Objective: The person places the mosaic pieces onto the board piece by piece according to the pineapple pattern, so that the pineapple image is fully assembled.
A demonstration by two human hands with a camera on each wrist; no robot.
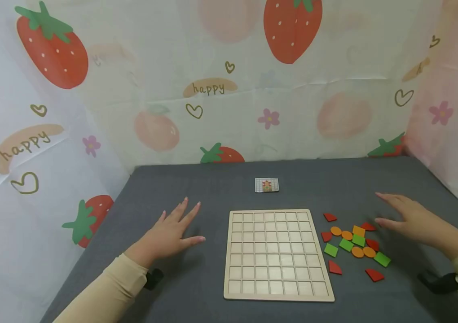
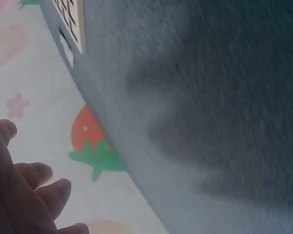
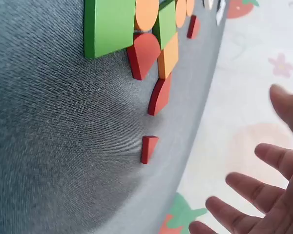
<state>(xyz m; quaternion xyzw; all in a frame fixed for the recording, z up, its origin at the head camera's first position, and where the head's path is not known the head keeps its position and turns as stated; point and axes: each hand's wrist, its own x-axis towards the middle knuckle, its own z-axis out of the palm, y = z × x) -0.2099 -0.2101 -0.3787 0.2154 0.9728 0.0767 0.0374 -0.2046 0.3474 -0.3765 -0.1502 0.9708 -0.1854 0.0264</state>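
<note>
My left hand hovers over the cloth left of a pale wooden grid board, its fingers spread and holding nothing. On the other side, my right hand is raised with fingers extended, also holding nothing, just right of a loose group of flat pieces. Among these are green squares, orange discs, an orange square and red quarter-circle pieces. In the right wrist view the green square looks thick, and the right fingers are apart from every piece.
A small card with a gridded picture lies behind the board. Dark grey cloth covers the table. A curtain printed with strawberries stands along the back and sides. Each wrist wears a dark strap-like device.
</note>
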